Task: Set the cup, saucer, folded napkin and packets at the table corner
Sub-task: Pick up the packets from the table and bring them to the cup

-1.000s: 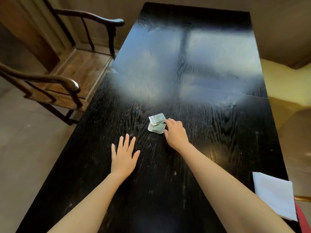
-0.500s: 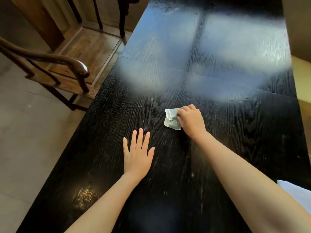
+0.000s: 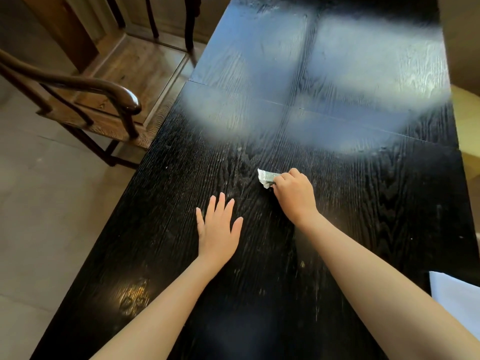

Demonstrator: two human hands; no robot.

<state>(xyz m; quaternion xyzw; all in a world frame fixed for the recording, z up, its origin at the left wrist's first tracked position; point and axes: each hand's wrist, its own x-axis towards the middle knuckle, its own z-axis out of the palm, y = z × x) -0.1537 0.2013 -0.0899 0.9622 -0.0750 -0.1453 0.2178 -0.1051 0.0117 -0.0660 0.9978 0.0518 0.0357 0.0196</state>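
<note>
On the long black wooden table (image 3: 363,203), my right hand (image 3: 294,194) is closed over the small pale green packets (image 3: 265,177), pinching them so that only their left edge sticks out past my fingers. My left hand (image 3: 217,227) lies flat on the table, palm down and fingers spread, a short way left of and nearer than the packets. A white folded napkin (image 3: 457,300) lies at the near right edge of the table, partly cut off by the frame. No cup or saucer is in view.
A dark wooden armchair (image 3: 104,100) stands close against the table's left side, its curved armrest near the edge. A second chair's legs (image 3: 189,24) show at the far left. Pale tiled floor lies left of the table.
My right hand has closed over the packets and gathered them up from lying flat, so less of them shows. The camera has tilted down and nearer. My left hand stays flat.
</note>
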